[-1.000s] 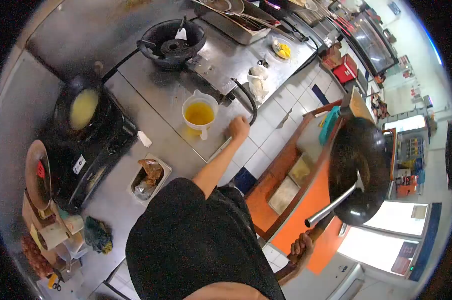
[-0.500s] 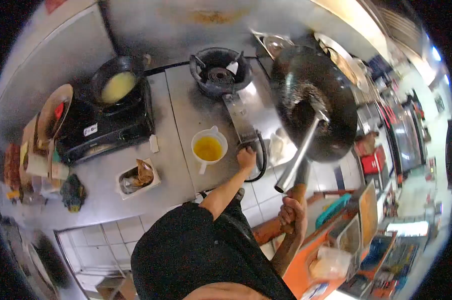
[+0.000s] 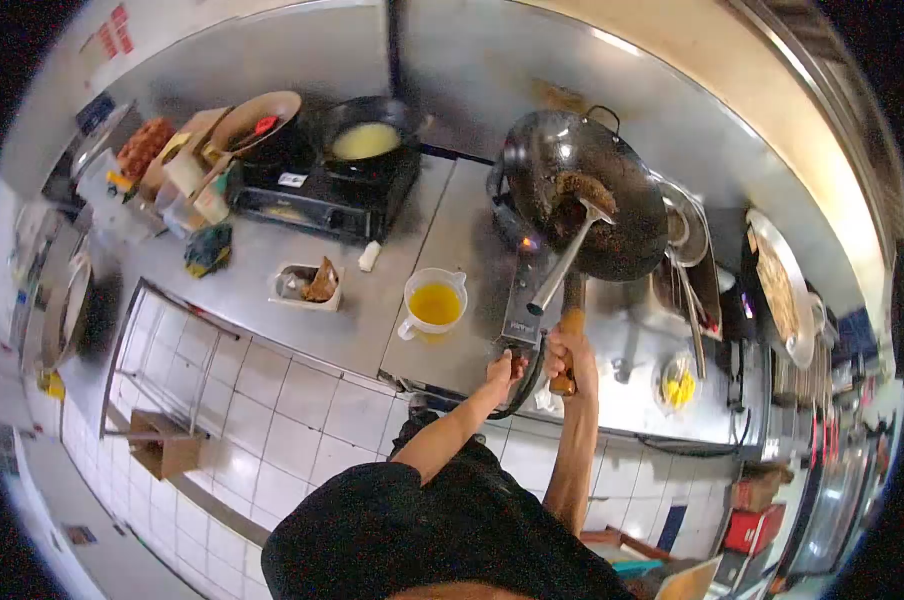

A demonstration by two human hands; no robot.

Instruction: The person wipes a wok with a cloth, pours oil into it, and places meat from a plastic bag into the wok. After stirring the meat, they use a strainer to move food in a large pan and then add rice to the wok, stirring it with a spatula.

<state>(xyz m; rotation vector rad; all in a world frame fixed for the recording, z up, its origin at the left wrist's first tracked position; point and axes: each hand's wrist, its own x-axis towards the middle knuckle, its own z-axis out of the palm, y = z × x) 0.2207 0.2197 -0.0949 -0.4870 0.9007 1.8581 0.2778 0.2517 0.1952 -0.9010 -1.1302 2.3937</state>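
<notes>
A dark wok [image 3: 627, 235] is tilted over the gas burner, with brown food inside. My right hand [image 3: 572, 362] is wrapped round its wooden handle. A metal ladle [image 3: 562, 268] lies across the wok, its bowl in the food and its handle end just above my right hand. My left hand [image 3: 506, 369] is closed at the front end of the burner's control box [image 3: 522, 300], where a knob seems to be, mostly hidden by the fingers. A small flame shows beside the wok. Left of the burner stands a white jug [image 3: 436, 301] of yellow liquid.
On the left, a black stove [image 3: 312, 205] bears a pan [image 3: 367, 135] with pale yellow liquid. A white tray [image 3: 307, 285] stands in front. To the right are a metal strainer [image 3: 677, 218], a bowl of yellow food [image 3: 678, 384] and a large pan [image 3: 777, 285].
The wok and ladle have moved left over the burner with my right hand. A flame now shows there. My left hand stays at the control box. The view has swung right.
</notes>
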